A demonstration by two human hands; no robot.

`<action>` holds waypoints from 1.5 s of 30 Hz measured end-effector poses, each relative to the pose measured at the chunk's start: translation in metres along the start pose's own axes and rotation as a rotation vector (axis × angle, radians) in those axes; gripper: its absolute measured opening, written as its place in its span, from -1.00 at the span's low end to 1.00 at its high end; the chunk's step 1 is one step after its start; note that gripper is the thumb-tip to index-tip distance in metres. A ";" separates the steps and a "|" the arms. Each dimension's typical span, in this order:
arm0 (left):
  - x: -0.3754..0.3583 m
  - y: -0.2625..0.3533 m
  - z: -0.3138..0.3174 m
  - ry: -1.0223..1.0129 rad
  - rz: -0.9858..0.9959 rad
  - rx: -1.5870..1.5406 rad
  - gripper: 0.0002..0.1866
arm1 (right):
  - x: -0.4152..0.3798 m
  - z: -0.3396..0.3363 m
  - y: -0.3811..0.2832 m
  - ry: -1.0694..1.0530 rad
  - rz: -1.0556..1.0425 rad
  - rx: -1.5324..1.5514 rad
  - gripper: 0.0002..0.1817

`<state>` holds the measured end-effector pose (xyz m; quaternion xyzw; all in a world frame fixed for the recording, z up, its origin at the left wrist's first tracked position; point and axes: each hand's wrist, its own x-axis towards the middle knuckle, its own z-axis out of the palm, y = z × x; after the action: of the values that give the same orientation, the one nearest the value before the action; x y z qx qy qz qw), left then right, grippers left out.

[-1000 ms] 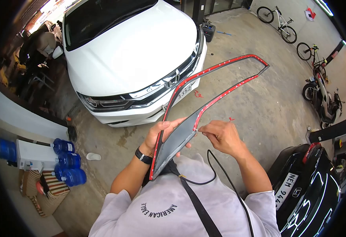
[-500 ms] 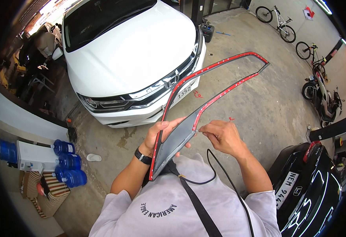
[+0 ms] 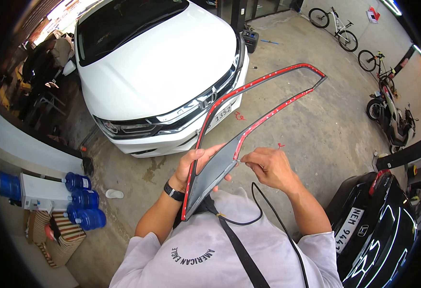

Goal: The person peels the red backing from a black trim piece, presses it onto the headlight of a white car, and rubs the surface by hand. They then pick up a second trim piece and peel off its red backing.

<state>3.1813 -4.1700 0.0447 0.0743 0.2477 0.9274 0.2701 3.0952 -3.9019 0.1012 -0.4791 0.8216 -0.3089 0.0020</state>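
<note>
A long, dark grey car window trim frame (image 3: 215,169), open in the middle and lined with red-faced adhesive tape (image 3: 263,118), reaches out in front of my chest. My left hand (image 3: 189,166) holds it near its wide lower end, thumb on the near strip and fingers coming round underneath. On the other side, my right hand (image 3: 269,165) is closed in a pinch at the lower end of the inner tape strip. A small pale bit shows at those fingertips, too small to make out.
Ahead stands a white car (image 3: 157,62); a black car (image 3: 378,235) is at lower right. Curled red strips (image 3: 239,116) lie on the concrete floor. Blue water bottles (image 3: 84,197) are at left. Bicycles (image 3: 337,29) and a scooter (image 3: 390,113) line the right wall.
The view has shifted very slightly. Both hands and the trim frame keep nearly the same place, with the right fingers still at the tape's end.
</note>
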 end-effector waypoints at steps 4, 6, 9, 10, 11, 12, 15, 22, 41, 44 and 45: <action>-0.001 -0.001 -0.002 -0.013 0.000 -0.015 0.26 | 0.000 -0.002 -0.003 -0.012 0.019 -0.005 -0.78; -0.001 -0.002 -0.003 -0.015 -0.003 -0.021 0.25 | -0.001 -0.001 -0.002 -0.004 0.011 -0.007 -0.78; 0.000 -0.002 -0.005 -0.011 0.000 -0.024 0.25 | -0.002 0.000 -0.001 0.009 0.017 0.007 -0.78; 0.000 -0.002 -0.005 -0.017 0.000 -0.027 0.24 | -0.002 0.000 -0.001 0.009 0.017 0.007 -0.78; 0.000 -0.003 -0.006 -0.022 0.001 -0.030 0.24 | -0.001 0.000 -0.002 0.009 0.020 0.009 -0.78; 0.000 -0.002 -0.006 -0.022 0.002 -0.030 0.24 | -0.001 0.000 -0.002 0.009 0.022 0.011 -0.78; -0.001 -0.002 -0.003 -0.011 -0.001 -0.022 0.24 | 0.000 -0.001 -0.003 -0.001 0.034 0.005 -0.79; -0.001 -0.003 -0.004 -0.013 -0.001 -0.023 0.24 | -0.001 0.000 -0.001 0.008 0.021 0.010 -0.79; 0.001 -0.002 -0.005 0.001 0.000 0.005 0.24 | 0.004 0.002 -0.005 0.017 0.038 0.022 -0.73; 0.002 -0.001 -0.004 0.007 0.004 0.010 0.22 | 0.004 0.000 -0.005 -0.015 0.052 0.009 -0.65; 0.002 -0.001 -0.004 0.007 0.004 0.009 0.22 | 0.003 -0.001 -0.005 -0.061 0.043 -0.033 -0.61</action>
<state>3.1791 -4.1698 0.0408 0.0730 0.2528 0.9271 0.2670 3.0967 -3.9055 0.1052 -0.4705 0.8363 -0.2803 0.0258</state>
